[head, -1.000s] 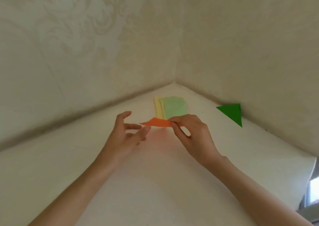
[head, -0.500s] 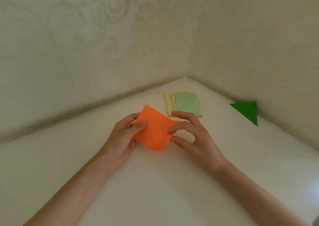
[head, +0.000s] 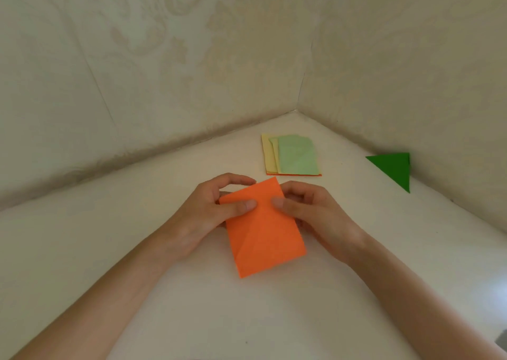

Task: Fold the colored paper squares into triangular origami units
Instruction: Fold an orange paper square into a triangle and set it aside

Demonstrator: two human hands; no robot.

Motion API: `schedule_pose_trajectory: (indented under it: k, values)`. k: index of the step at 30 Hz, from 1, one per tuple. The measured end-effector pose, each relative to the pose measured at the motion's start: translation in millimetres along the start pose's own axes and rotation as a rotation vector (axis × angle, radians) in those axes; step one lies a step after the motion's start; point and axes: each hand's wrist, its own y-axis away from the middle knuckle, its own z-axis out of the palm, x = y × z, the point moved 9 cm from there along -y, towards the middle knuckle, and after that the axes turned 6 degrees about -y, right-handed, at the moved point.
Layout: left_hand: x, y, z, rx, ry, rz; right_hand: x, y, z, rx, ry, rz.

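An orange paper square point(head: 263, 236) with a diagonal crease is held above the white surface at the centre of the view. My left hand point(head: 211, 214) pinches its upper left part, thumb on top and fingers curled behind. My right hand point(head: 315, 214) pinches its upper right edge the same way. A stack of paper squares point(head: 293, 155), light green on top with yellow and orange beneath, lies just beyond the hands. A dark green folded triangle point(head: 395, 168) lies at the right against the wall.
The white surface point(head: 137, 249) ends in a corner where two patterned beige walls point(head: 192, 57) meet behind the stack. The surface's right edge shows at the lower right.
The orange paper went from edge-on to flat facing me and moved nearer. Both hands now pinch its top with thumbs on the front. The view shifted, so the stack and triangle appear further right.
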Motion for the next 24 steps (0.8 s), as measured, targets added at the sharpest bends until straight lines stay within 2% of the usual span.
schedule_pose_trajectory:
  k: [3,5,8,10,12,14,17,20,22,24]
  values:
    - [-1.8,-2.8,-7.9,0.056,0.171,-0.010,-19.2,0.7,-14.8,0.132,-0.193,-0.176]
    - [5.1,-2.6,-12.5,0.086,0.135,0.077,-29.1,2.5,-28.4,0.191,-0.223,-0.288]
    - [27.9,5.9,-15.1,0.155,-0.093,0.317,-31.6,3.6,-26.1,0.162,0.013,-0.338]
    - [31.1,8.9,-20.6,0.225,-0.212,0.379,-29.5,3.8,-19.6,0.154,0.265,-0.360]
    - [28.3,10.0,-28.3,0.310,-0.257,0.358,-28.4,4.5,-19.2,0.201,0.407,-0.365]
    - [25.1,9.6,-29.0,0.329,-0.191,0.327,-29.5,5.3,-21.3,0.227,0.376,-0.383]
    - [14.9,4.7,-16.6,0.178,-0.007,0.234,-26.6,4.9,-24.6,0.245,0.231,-0.379]
    - [8.9,2.8,-5.7,0.008,0.049,0.161,-23.4,3.2,-25.0,0.228,0.165,-0.352]
    - [5.4,1.2,-7.1,0.006,0.132,0.108,-20.9,2.1,-26.3,0.216,0.131,-0.338]
    - [2.3,-0.5,-15.2,0.097,0.104,0.090,-17.8,1.2,-27.4,0.206,0.129,-0.318]
